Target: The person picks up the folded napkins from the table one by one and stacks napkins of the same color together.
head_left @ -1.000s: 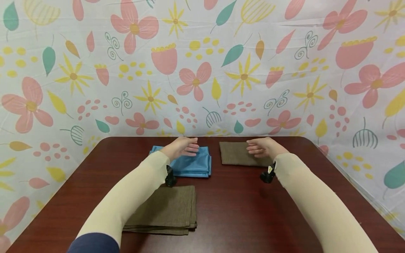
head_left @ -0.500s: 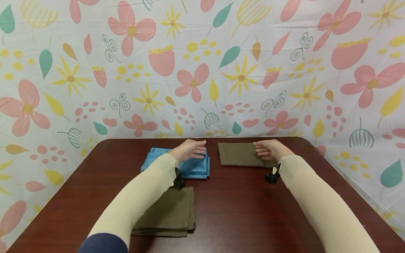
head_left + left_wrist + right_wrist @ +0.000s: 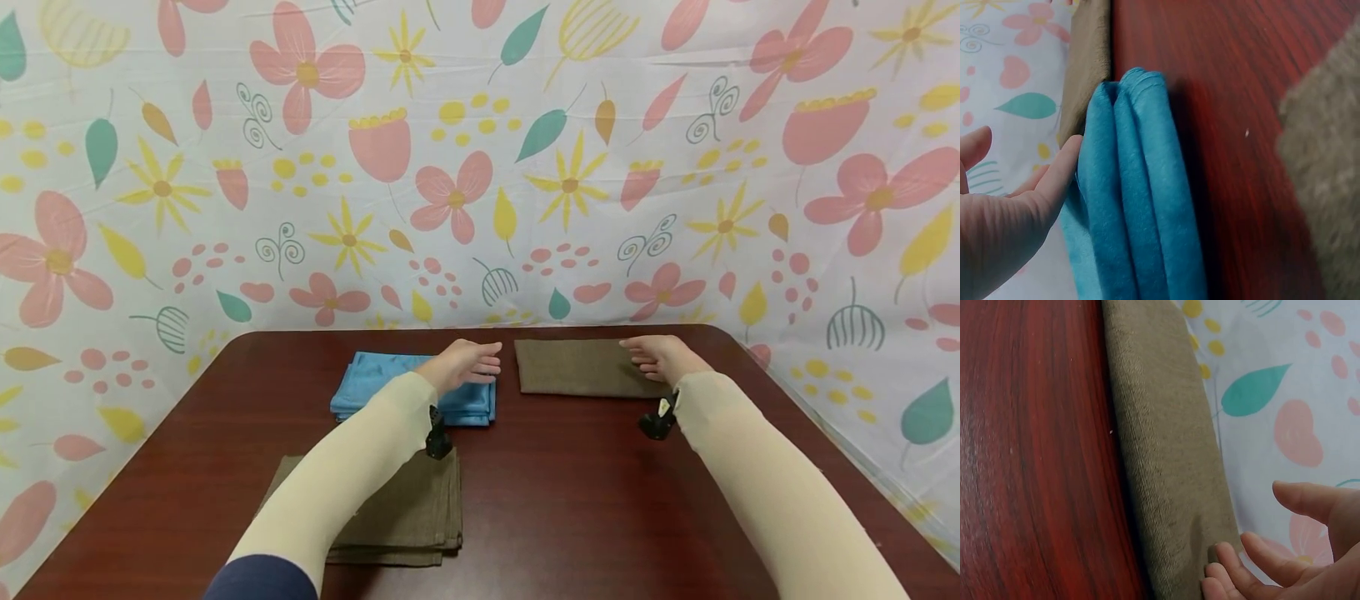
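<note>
My left hand (image 3: 465, 365) has drifted toward the right of the frame over the last second, and now hangs at the right end of the folded sky-blue, satiny cloth (image 3: 386, 371) left of centre. My right hand (image 3: 660, 357) has slid the same way, to the right end of the long folded olive-brown woven cloth (image 3: 566, 367) at centre right. Both cloths lie as they did, so I judge that the shift has only repositioned my hands and altered no fold.

My left fingers are loosely extended, the thumb well apart; my right fingers bend gently, thumb also apart. I hold nothing in either; whether my fingertips touch cloth, I can't tell.

A thicker stack of olive-brown cloth (image 3: 412, 500) sits lower left, partly under my left forearm.

I find no brand or readable label on the cloths. The black device (image 3: 658, 423) at my right wrist carries a pale patch, too small to read.
</note>
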The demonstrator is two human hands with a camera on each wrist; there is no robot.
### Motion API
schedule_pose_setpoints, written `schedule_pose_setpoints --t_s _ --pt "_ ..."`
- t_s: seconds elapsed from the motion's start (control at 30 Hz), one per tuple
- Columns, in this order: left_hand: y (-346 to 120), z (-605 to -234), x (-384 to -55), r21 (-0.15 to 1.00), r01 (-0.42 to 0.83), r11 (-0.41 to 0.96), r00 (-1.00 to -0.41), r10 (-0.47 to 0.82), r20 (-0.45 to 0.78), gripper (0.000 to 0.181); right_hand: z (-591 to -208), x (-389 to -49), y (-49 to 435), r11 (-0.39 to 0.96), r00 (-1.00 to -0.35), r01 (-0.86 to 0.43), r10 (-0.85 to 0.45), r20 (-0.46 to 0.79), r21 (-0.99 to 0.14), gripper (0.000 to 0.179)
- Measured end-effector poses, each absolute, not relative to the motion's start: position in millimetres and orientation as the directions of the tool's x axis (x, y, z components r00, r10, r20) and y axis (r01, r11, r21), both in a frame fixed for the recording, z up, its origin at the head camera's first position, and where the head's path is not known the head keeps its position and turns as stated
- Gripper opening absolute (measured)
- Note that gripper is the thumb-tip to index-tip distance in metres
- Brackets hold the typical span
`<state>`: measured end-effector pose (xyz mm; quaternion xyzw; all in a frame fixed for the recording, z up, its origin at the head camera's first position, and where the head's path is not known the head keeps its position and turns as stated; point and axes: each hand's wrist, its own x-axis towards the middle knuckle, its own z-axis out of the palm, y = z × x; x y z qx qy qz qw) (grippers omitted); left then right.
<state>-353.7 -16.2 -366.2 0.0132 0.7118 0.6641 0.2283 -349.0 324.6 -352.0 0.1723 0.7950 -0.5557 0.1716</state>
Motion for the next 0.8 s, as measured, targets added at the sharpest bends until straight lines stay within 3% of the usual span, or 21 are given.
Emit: schedule_pose_setpoints --t_s 0.5,0.8 --pt "1.5 -373.5 -356.5 0.946 -0.299 0.125 -0.884 0.337 -0.324 0.054 -357.6 -337.3 339.9 0.267 -0.870 0.449 0.349 -0.349 -0.853 0.078" --pt "13.6 -378.1 -356.7 0.935 -0.321 0.149 -0.876 0.329 -0.353 0.051 -361.1 -334.8 355.9 0.246 -0.878 0.473 0.212 -0.429 -0.846 0.082"
